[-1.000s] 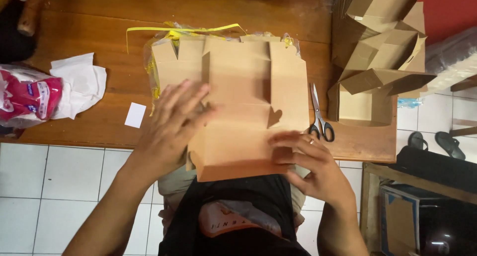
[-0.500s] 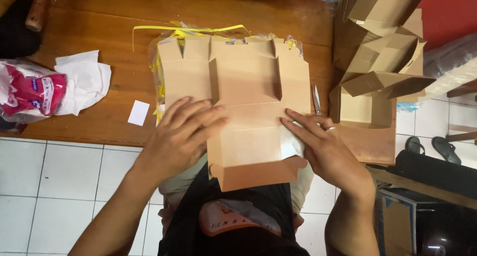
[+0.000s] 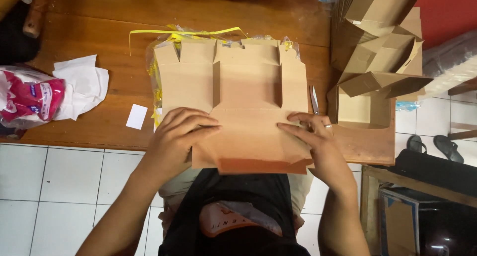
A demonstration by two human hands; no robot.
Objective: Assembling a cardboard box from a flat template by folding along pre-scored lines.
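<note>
A flat brown cardboard box blank [image 3: 248, 92] lies on a stack of similar blanks on the wooden table [image 3: 99, 42]. Its near part is folded toward me and hangs over the table's front edge. My left hand [image 3: 176, 136] presses flat on the left side of that folded panel, fingers spread. On the right side, my right hand [image 3: 313, 136], with a ring on one finger, presses down as well, fingers pointing inward along the crease.
Scissors [image 3: 314, 99] lie half hidden beside my right hand. Folded-up cardboard boxes [image 3: 382, 52] pile at the right. A white tissue [image 3: 82, 87], a red-and-white plastic pack [image 3: 27, 97] and a small white card [image 3: 136, 116] sit at the left. Yellow strapping [image 3: 184, 33] lies behind the blanks.
The cardboard blank has been laid flatter and its near panel folded toward me. Both hands moved from gripping its lower edge to pressing along the crease, covering most of the scissors.
</note>
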